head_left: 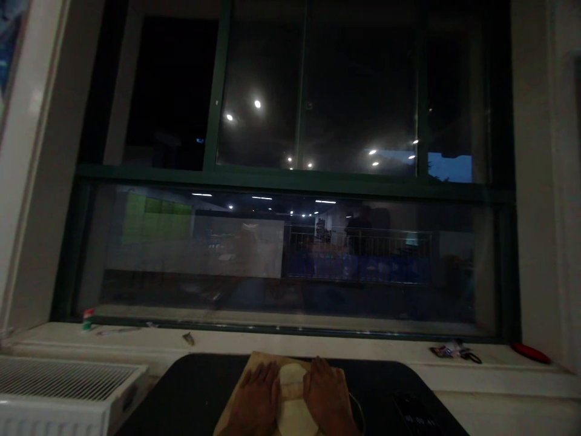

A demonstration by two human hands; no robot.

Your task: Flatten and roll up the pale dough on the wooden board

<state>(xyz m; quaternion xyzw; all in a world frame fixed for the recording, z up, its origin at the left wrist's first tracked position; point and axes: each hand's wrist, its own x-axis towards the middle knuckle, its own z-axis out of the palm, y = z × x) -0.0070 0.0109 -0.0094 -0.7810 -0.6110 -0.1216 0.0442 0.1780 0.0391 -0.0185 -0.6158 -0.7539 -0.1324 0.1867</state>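
Observation:
Both of my hands are at the bottom middle, over a light wooden board (256,361) on a dark table. A pale, flattened piece of dough (295,418) lies on the board and shows between the hands. Across the dough runs a short visible stretch of a rolling pin (292,391); its ends are hidden beneath my hands. My left hand (256,396) covers the pin's left part, fingers pointing forward and bent over it. On the right part lies my right hand (327,393), fingers likewise curved over the pin.
The dark table (195,387) stands against a windowsill (318,346). A phone (415,415) with a running timer lies at its right. On the sill are a small red-capped container (88,319), small clutter (455,351) and a red oval object (530,352). A white radiator (68,387) is at left.

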